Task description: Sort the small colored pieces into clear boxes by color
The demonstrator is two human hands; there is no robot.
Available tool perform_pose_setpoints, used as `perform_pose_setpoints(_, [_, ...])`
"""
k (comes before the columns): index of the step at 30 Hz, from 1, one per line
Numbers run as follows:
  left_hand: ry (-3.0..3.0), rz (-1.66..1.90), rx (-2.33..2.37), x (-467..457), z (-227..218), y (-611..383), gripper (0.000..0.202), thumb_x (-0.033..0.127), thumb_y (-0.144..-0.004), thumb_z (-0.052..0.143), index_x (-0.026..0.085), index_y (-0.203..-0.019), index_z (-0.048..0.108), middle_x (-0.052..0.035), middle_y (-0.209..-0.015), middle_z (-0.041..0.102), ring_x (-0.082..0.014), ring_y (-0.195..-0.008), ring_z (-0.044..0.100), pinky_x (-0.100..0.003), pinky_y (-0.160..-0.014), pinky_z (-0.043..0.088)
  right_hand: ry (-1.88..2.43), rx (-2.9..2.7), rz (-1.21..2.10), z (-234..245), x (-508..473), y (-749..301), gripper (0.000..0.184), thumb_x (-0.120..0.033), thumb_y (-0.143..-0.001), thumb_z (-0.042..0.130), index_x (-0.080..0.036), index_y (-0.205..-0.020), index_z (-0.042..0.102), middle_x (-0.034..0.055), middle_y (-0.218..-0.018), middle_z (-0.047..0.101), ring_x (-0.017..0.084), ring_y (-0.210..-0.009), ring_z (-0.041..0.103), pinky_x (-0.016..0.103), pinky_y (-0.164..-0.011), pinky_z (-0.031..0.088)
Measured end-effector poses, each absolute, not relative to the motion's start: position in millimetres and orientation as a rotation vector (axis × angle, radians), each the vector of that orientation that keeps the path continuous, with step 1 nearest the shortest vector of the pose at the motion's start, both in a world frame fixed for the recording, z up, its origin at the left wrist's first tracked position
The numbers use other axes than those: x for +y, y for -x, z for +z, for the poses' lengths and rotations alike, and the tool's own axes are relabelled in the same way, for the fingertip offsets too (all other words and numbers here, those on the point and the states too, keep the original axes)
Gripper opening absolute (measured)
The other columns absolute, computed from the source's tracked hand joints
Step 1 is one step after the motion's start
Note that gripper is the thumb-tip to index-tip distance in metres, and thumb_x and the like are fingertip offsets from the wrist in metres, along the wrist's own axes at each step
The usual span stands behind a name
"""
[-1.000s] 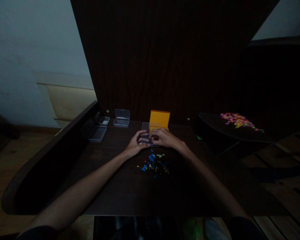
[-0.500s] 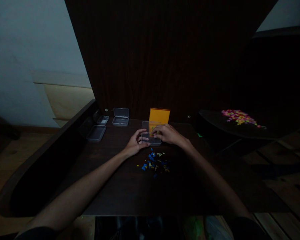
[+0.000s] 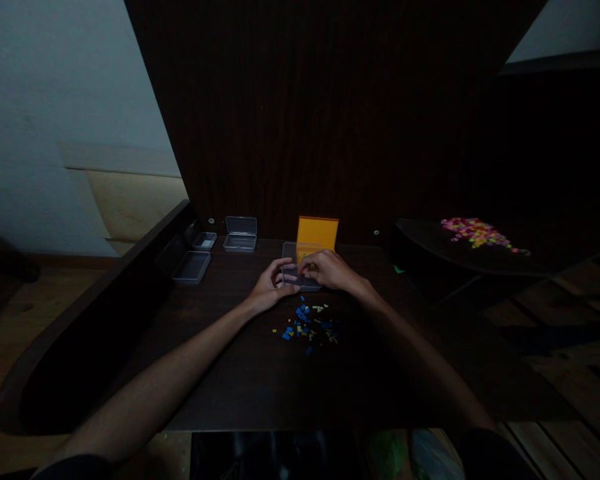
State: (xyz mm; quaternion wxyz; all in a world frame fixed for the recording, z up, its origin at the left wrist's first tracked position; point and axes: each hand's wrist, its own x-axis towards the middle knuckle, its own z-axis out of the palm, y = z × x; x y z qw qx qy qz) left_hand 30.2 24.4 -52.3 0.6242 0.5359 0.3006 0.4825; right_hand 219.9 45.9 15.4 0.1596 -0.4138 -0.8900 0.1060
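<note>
Because the right hand (image 3: 330, 269) covers the right part of the clear box (image 3: 310, 289), whether its bunched fingertips pinch anything cannot be told; behind it, the orange box (image 3: 318, 232) is partly hidden. The left hand (image 3: 269, 285) clasps the clear box's left side, thumb at the front, fingers curled. Nearer the body than both hands, small bricks (image 3: 299, 329) lie scattered, the darker ones fading into shadow.

Orange lid (image 3: 317, 231) blks rear; front tbl (image 3: 280, 393) free
</note>
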Motion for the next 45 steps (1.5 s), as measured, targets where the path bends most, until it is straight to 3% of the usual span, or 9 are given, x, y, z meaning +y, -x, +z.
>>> perform_pose_setpoints(5, [-1.246,1.110,0.720,24,-51,-30,0.067,0.011,-0.057,0.079,0.020,-0.116,0.049,-0.0097,-0.122,0.051,-0.0114,-0.086,0.058,-0.034,-0.082,0.050,1.114,-2.495,0.288,34,41,-229,0.018,-0.012,-0.080,0.058,-0.018,-0.091,0.071,0.0049,-0.090,0.071,0.016,-0.081,0.063,0.026,-0.071,0.043])
perform_pose_setpoints(10, [-1.251,1.118,0.719,23,-49,-30,0.066,0.011,-0.057,0.079,0.019,-0.115,0.049,-0.0091,-0.121,0.052,-0.0115,-0.086,0.059,-0.033,-0.083,0.050,1.124,-2.436,0.258,43,26,-247,0.015,-0.015,-0.079,0.058,-0.017,-0.087,0.071,0.0033,-0.080,0.068,0.013,-0.068,0.057,0.024,-0.062,0.040])
perform_pose_setpoints(17, [-1.249,1.131,0.703,24,-50,-30,0.067,0.012,-0.056,0.080,0.020,-0.115,0.049,-0.0093,-0.122,0.052,-0.0122,-0.087,0.059,-0.032,-0.081,0.051,1.007,-2.608,0.620,22,-12,-276,0.013,-0.017,-0.078,0.058,-0.016,-0.084,0.070,0.0014,-0.072,0.061,0.010,-0.059,0.051,0.022,-0.056,0.040])
perform_pose_setpoints(23, [-1.255,1.135,0.713,25,-52,-29,0.066,0.012,-0.057,0.079,0.020,-0.116,0.050,-0.0091,-0.122,0.052,-0.0123,-0.087,0.060,-0.034,-0.083,0.051,0.953,-2.625,0.790,0,-31,-290,0.013,-0.023,-0.078,0.062,-0.016,-0.087,0.069,0.0026,-0.078,0.060,0.011,-0.064,0.053,0.022,-0.057,0.041])
perform_pose_setpoints(29, [-1.265,1.146,0.727,26,-51,-28,0.066,0.013,-0.057,0.080,0.020,-0.115,0.050,-0.0091,-0.121,0.053,-0.0129,-0.088,0.061,-0.036,-0.086,0.051,0.999,-2.576,0.714,-11,-35,-291,0.027,-0.033,-0.077,0.066,-0.016,-0.099,0.064,0.0019,-0.080,0.058,0.012,-0.068,0.053,0.024,-0.062,0.042])
perform_pose_setpoints(36, [-1.252,1.144,0.764,24,-50,-28,0.066,0.014,-0.057,0.080,0.021,-0.116,0.050,-0.0093,-0.123,0.052,-0.0128,-0.088,0.061,-0.036,-0.086,0.051,1.021,-2.575,0.586,-23,-35,-294,0.022,-0.033,-0.081,0.064,-0.018,-0.097,0.065,0.0056,-0.092,0.063,0.017,-0.085,0.058,0.030,-0.077,0.043])
perform_pose_setpoints(45, [-1.259,1.157,0.723,25,-53,-28,0.065,0.013,-0.057,0.080,0.020,-0.115,0.051,-0.0090,-0.120,0.054,-0.0127,-0.088,0.061,-0.034,-0.083,0.053,1.074,-2.555,0.561,-25,-34,-292,0.023,-0.036,-0.082,0.064,-0.018,-0.096,0.065,0.0055,-0.090,0.063,0.016,-0.081,0.058,0.028,-0.073,0.045])
